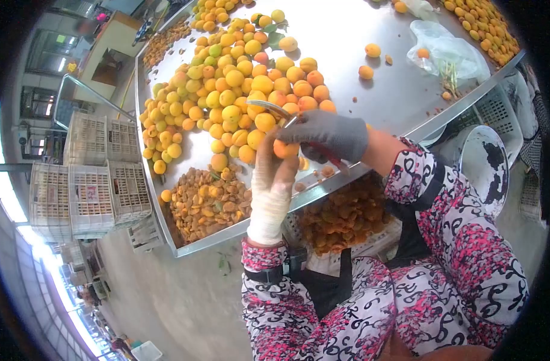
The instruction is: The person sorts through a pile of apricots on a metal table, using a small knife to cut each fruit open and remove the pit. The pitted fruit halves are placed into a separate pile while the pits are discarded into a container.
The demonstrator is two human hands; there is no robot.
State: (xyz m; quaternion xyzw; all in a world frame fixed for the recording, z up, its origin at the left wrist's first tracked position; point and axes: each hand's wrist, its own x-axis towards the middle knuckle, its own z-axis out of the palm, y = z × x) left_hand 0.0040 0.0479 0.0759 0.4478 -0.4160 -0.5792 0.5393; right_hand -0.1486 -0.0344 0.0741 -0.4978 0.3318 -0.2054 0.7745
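Note:
My left hand (pixel 273 180), in a white glove, has its fingers closed around an apricot (pixel 286 149) over the near edge of the metal table. Against that fruit is my right hand (pixel 335 133), in a grey glove, wrapped round a hand tool with a curved metal end (pixel 269 107) and what looks like a red handle. The glove hides much of the tool. Just beyond both hands lies a large heap of whole apricots (pixel 230 96). To the left of my left hand is a pile of brownish, opened apricot pieces (pixel 205 204).
A crate of orange-brown fruit pieces (pixel 347 210) stands below the table edge (pixel 215 237). On the table's right lie a plastic bag (pixel 449 54), loose apricots (pixel 372 50) and another heap (pixel 482 27). Stacked crates (pixel 91 186) stand left; a metal basin (pixel 485 165) is at right.

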